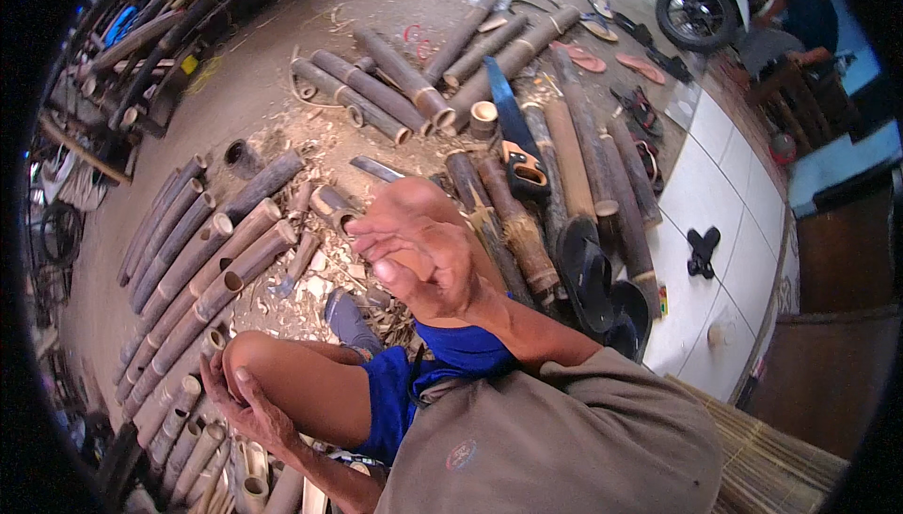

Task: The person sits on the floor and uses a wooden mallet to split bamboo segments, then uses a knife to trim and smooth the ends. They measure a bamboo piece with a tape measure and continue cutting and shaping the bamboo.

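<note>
My right hand is raised over my right knee, palm partly up, fingers loosely curled and apart. Nothing shows in it. Beside my left knee, my left hand has its thumb and fingers spread, holding nothing that I can see. Close to the left hand lie several cut bamboo tubes in a row, some with holes in their sides. Beyond my right hand are a short bamboo piece and a metal blade, its other end hidden by my knee. A handsaw with a black and orange handle rests on bamboo poles.
Wood shavings cover the ground around my feet. More bamboo poles lie ahead. Black flip-flops sit at the right, beside white floor tiles. A motorcycle and a seated person are at the far right.
</note>
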A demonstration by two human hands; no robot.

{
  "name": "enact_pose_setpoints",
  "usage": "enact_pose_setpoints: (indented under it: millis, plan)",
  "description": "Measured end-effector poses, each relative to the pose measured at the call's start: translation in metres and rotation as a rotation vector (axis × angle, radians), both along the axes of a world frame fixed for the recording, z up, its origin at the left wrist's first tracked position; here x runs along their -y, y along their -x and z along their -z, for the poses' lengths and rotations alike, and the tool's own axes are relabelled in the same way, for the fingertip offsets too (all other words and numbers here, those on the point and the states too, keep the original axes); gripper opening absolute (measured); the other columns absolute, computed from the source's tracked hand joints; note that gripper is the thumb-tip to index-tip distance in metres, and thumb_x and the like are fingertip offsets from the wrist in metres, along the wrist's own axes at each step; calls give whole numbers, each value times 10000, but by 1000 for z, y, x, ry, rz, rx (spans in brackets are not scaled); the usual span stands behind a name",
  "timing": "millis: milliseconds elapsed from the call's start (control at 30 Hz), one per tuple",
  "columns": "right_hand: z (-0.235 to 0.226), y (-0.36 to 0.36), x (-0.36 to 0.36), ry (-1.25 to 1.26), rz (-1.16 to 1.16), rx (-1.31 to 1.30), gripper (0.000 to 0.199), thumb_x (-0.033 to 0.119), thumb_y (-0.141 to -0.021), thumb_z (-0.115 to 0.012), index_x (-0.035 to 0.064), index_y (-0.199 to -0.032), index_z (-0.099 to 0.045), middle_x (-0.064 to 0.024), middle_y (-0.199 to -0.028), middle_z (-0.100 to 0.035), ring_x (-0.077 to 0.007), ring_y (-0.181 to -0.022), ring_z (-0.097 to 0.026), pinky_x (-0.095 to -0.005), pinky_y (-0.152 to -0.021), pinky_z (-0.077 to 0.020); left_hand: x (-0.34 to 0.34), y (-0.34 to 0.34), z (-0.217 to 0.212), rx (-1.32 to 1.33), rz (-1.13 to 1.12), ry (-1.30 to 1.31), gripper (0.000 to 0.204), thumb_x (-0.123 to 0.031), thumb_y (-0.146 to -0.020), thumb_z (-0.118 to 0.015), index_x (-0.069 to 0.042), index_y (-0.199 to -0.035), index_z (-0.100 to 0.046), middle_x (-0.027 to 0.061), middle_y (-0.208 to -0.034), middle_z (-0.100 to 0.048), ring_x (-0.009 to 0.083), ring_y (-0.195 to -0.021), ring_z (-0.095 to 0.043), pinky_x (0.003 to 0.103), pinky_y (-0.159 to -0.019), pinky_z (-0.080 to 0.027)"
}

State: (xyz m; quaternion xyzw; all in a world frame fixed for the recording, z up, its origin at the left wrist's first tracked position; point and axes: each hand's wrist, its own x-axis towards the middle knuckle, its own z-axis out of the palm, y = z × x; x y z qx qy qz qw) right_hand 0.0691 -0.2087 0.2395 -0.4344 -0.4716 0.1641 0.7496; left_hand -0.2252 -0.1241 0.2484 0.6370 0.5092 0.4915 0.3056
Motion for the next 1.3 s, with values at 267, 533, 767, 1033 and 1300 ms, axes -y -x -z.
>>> enact_pose_setpoints:
  millis: [267, 533, 767, 1033, 1300]
  plan:
    - [-3, -7, 8, 42, 58, 167, 487, 119, -925, -706, -93, -1353, -608, -202, -1104, -753, -246, -879, -762, -358, -804, -609, -3, 10, 8, -33, 5, -3, 708, -379, -1050, -642, 38, -1567, -397, 229, -1465, -556, 317, -1338, -538, 437, -1129, -422]
    - [-6, -2, 5, -16, 84, 97, 635, 114, -967, -678, -38, -1538, -447, -182, -1027, -765, -212, -880, -761, -333, -815, -616, -3, 1, 1, 16, 11, -4, 683, -351, -1052, -642, 31, -1566, -404, 222, -1460, -557, 310, -1327, -545, 426, -1122, -430]
    - [-3, -31, 23, 50, 42, -114, 636, 185, -1009, -642, -33, -1559, -409, -150, -1028, -734, -181, -910, -723, -328, -809, -605, -12, 17, 12, -121, -9, -50, 658, -372, -1072, -600, 41, -1552, -421, 212, -1480, -555, 308, -1345, -539, 419, -1151, -401]
    - [164, -207, 201, 1240, 1096, 394, 611, 383, -920, -746, -20, -1352, -590, -281, -1299, -645, -414, -1210, -639, -556, -990, -524, -12, 33, 2, -316, -52, -52, 692, -474, -1057, -590, -3, -1549, -463, 238, -1484, -551, 339, -1359, -539, 455, -1167, -396]
    - [239, -241, 393, 1979, 892, 13, 1025, 612, -692, -846, 94, -1494, -474, -263, -1350, -664, -443, -1264, -632, -547, -1062, -491, -19, 35, -8, -176, 132, 86, 715, -439, -1055, -584, 29, -1569, -417, 226, -1539, -519, 316, -1407, -497, 432, -1208, -334]
